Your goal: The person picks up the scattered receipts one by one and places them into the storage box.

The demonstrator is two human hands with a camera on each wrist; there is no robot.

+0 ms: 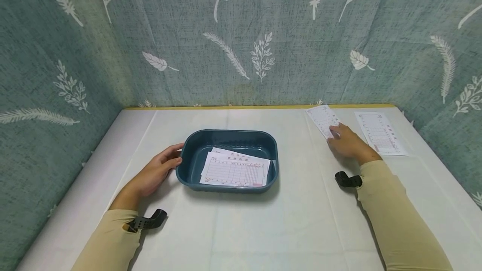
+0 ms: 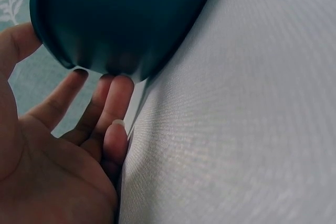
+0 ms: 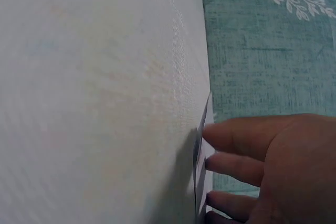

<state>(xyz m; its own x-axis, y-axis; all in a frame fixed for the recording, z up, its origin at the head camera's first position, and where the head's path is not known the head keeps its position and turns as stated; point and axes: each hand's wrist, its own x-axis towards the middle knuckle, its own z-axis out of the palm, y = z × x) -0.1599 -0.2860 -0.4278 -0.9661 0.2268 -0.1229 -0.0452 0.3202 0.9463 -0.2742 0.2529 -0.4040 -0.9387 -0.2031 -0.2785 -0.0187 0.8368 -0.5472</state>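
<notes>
A dark teal plastic tub point(image 1: 180, 175) stands left of the table's middle. Two printed paper forms point(image 1: 233, 170) lie overlapping inside it. My left hand point(image 1: 160, 168) is at the tub's left end, thumb and fingertips against its outer wall; close up, the fingers point(image 2: 118, 95) meet the wall point(image 2: 121, 19) just above the tabletop. At the back right, my right hand point(image 1: 350, 141) touches the near end of a paper form point(image 1: 321, 118), its fingertips on the upper face. In the right wrist view, that form point(image 3: 201, 166) appears edge-on beneath the fingers point(image 3: 233, 135).
Another printed form point(image 1: 380, 133) lies flat on the table right of my right hand. The table point(image 1: 263, 229) has a white cover and a yellow strip point(image 1: 263, 107) along its back edge. A green leaf-patterned cloth point(image 1: 169, 32) hangs behind and at both sides.
</notes>
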